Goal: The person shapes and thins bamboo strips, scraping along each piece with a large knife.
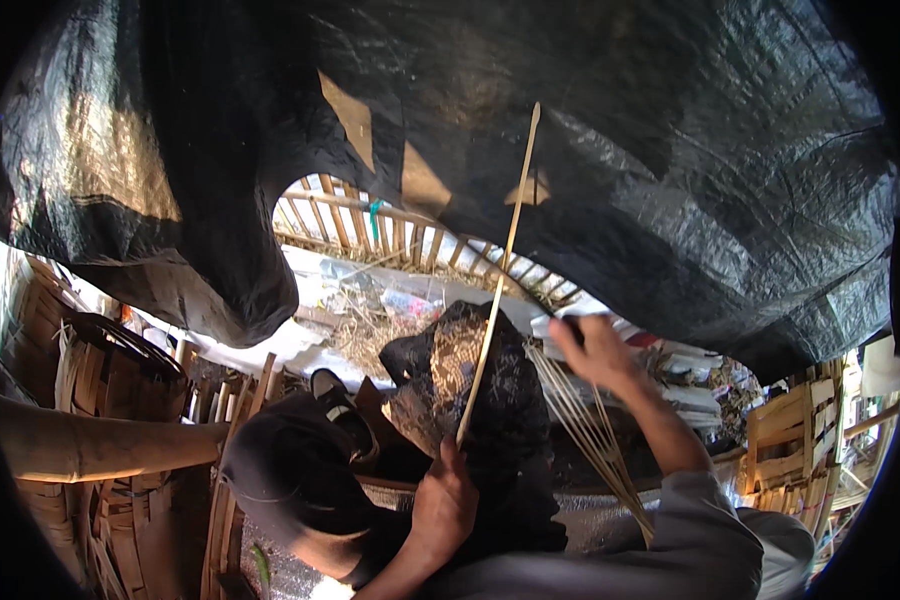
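My left hand (445, 505), low in the middle, is closed around the lower end of a long pale bamboo strip (498, 295). The strip slants upward, and its pointed far end reaches in front of the dark sheeting. To the right, my right hand (600, 350) grips the dark handle of a knife. Its slim dark blade (535, 296) runs up and left toward the strip; whether they touch I cannot tell. Dark patterned cloth (465, 365) lies over my lap behind the strip. Several thin split strips (595, 445) fan out below my right hand.
Black plastic sheeting (620, 130) hangs low across the top. Beyond it runs a slatted bamboo fence (400, 232), with straw and litter (370, 315) on the ground. A thick bamboo pole (110, 447) and a woven basket (120, 370) are at left, a wooden crate (792, 430) at right.
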`<state>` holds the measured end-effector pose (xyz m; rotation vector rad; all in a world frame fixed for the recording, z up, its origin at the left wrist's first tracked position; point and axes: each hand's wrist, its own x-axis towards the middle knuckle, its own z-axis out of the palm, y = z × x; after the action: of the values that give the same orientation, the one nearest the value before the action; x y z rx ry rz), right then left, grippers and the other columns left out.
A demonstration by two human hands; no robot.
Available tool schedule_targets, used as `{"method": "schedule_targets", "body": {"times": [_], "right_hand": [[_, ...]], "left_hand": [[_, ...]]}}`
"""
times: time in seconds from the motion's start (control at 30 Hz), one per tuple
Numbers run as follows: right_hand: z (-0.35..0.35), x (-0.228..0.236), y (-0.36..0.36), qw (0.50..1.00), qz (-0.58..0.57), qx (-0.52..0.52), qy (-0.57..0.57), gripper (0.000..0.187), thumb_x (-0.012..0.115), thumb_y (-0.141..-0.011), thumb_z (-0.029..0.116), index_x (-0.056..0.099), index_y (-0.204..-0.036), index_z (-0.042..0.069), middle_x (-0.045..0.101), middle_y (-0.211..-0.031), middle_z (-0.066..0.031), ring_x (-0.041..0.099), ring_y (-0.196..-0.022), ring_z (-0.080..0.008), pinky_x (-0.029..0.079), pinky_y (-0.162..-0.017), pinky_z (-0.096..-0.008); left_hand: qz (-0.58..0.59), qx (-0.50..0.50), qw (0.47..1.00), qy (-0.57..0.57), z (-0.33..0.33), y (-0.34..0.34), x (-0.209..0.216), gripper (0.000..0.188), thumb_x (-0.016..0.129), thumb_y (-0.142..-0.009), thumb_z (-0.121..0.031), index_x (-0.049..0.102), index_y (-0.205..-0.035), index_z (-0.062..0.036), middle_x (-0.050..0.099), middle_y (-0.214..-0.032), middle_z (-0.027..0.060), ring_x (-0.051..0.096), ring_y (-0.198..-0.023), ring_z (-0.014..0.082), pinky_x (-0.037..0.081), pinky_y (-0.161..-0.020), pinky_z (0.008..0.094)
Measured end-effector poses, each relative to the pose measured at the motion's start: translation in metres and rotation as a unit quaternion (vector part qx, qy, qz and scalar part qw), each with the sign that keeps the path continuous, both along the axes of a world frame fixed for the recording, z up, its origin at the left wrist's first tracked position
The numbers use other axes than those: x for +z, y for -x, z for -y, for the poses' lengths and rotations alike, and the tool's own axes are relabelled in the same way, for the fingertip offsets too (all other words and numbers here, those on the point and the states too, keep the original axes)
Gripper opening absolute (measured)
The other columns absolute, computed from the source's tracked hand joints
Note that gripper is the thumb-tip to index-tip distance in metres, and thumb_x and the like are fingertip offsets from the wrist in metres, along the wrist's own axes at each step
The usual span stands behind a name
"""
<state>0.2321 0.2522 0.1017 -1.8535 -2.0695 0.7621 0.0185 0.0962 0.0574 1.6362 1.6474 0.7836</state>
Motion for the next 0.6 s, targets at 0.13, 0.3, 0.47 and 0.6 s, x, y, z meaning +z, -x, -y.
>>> {"method": "schedule_targets", "body": {"times": [0.13,0.3,0.47,0.6], "right_hand": [[0.038,-0.001,0.022,0.964,0.074,0.212,-0.142,0.051,0.053,-0.08,0.053,0.064,-0.077,0.004,0.057,-0.052,-0.0135,0.06,-0.05,-0.0262,0.049,-0.051,-0.0383],[-0.007,0.004,0.008,0.986,0.067,0.094,-0.116,0.055,0.05,-0.083,0.052,0.06,-0.069,0.001,0.054,-0.048,-0.0094,0.057,-0.045,-0.0224,0.047,-0.047,-0.0353],[-0.028,-0.001,-0.009,0.993,0.021,0.067,-0.093,0.051,0.048,-0.088,0.045,0.058,-0.066,0.001,0.054,-0.049,-0.0096,0.053,-0.042,-0.0192,0.042,-0.043,-0.035],[0.022,0.007,0.017,0.977,0.05,0.195,-0.063,0.056,0.047,-0.082,0.057,0.063,-0.074,0.004,0.057,-0.052,-0.013,0.06,-0.049,-0.025,0.049,-0.05,-0.0399]], "left_hand": [[0.001,0.004,1.0,-0.005,0.004,0.002,-0.007,0.02,0.044,-0.084,-0.001,0.036,-0.102,0.002,0.053,-0.065,0.0263,0.054,-0.055,0.0442,0.043,-0.045,0.0491],[0.012,0.014,1.0,0.005,0.005,-0.002,0.008,0.015,0.044,-0.086,-0.004,0.033,-0.096,0.0003,0.052,-0.061,0.0258,0.054,-0.055,0.0444,0.043,-0.044,0.0495],[0.017,0.007,1.0,0.019,-0.003,-0.002,0.008,0.014,0.044,-0.087,-0.006,0.033,-0.094,0.0,0.053,-0.06,0.0264,0.054,-0.054,0.0448,0.044,-0.044,0.0501],[0.001,0.015,0.999,0.043,0.002,-0.001,0.003,0.015,0.044,-0.087,-0.007,0.034,-0.096,0.0004,0.053,-0.06,0.0269,0.054,-0.053,0.045,0.044,-0.045,0.0501]]}}
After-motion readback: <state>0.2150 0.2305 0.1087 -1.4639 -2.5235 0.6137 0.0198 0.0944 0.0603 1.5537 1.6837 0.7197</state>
